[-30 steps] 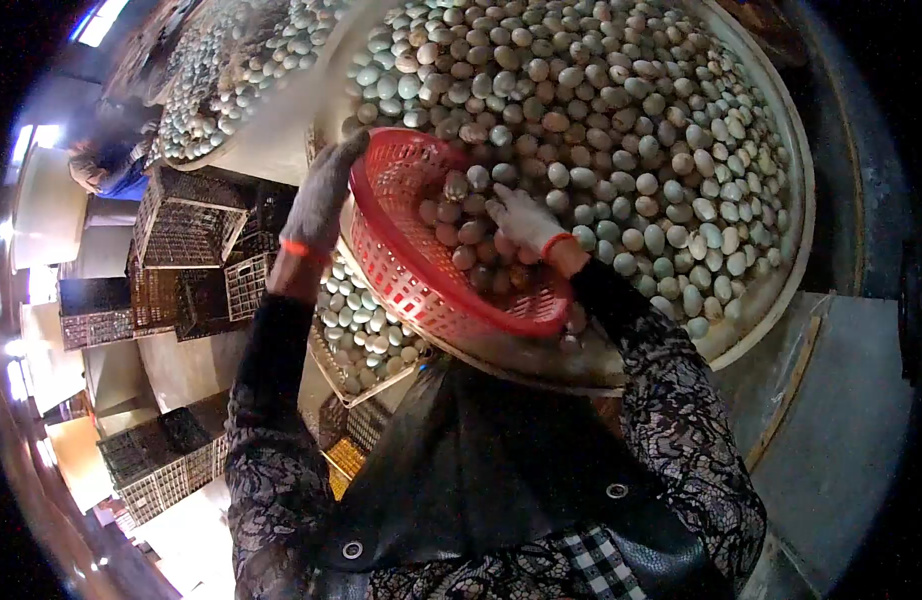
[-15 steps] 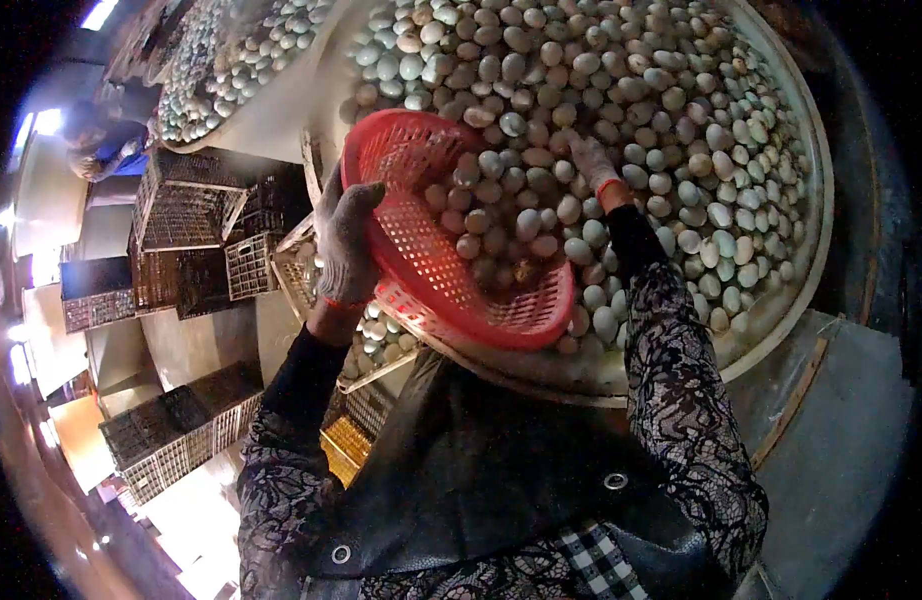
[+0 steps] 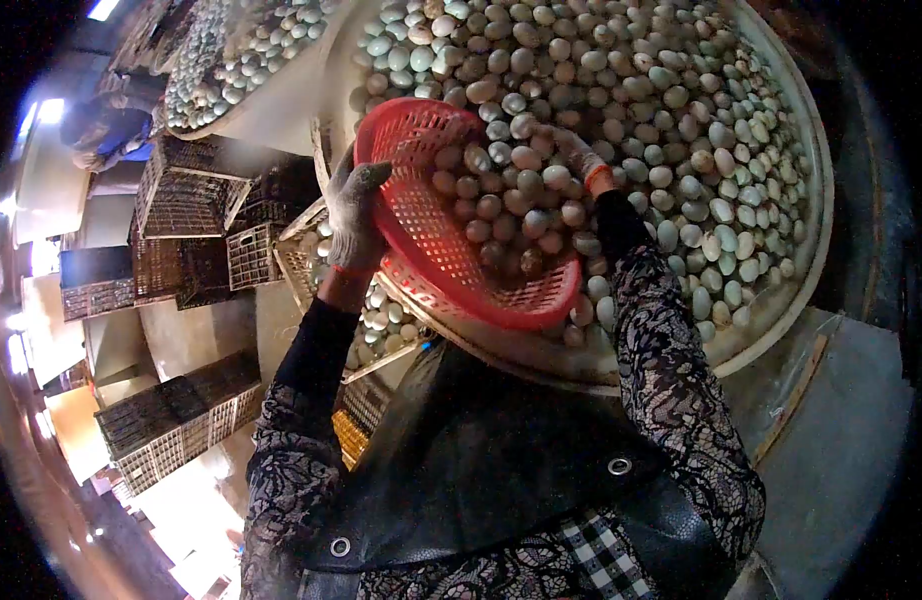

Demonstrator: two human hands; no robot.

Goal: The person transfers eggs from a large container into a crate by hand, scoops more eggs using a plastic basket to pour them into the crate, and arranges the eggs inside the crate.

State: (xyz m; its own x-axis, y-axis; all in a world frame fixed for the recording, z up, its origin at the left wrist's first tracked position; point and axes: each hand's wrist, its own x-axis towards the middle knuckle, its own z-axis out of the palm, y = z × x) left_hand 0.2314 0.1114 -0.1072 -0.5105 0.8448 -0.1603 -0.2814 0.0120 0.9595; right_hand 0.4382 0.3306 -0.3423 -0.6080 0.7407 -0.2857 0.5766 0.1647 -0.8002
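Note:
A red plastic basket [image 3: 431,235] lies tilted on its side at the near left rim of a big round tub [image 3: 771,345], its mouth facing the heap of pale eggs [image 3: 661,110]. Several eggs [image 3: 511,200] are inside it. My left hand [image 3: 357,215], in a grey knitted glove, is closed on the basket's left rim. My right hand [image 3: 566,148], gloved too, is among the eggs just beyond the basket's mouth; its fingers are partly hidden, and whether they hold an egg is unclear.
A second tub of eggs [image 3: 251,60] stands at the upper left. Below my left arm is a crate of eggs [image 3: 381,325]. Stacked plastic crates [image 3: 191,200] are at the left, with more [image 3: 181,415] lower down. Another person [image 3: 111,130] is at the far left.
My right hand has reached out over the heap, then come back towards the basket. More eggs are in the basket. My left hand has slid down along its rim.

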